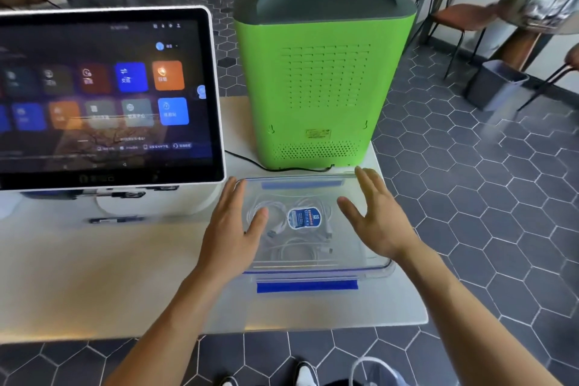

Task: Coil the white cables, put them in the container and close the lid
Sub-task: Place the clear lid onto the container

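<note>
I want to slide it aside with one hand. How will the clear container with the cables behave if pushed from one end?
The clear container probably slides easily: it looks like smooth, rigid plastic on a smooth tabletop. It seems light, holding only thin white cables, so pushing one end may swing it round. Low and wide, it is unlikely to tip.

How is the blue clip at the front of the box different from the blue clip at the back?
The front clip is bright solid blue and sticks out flat toward the person, not snapped down. The back clip looks paler and hazier, seen through the clear lid, and lies close against the box edge by the green machine. Both are long blue strips on the same box.
</note>
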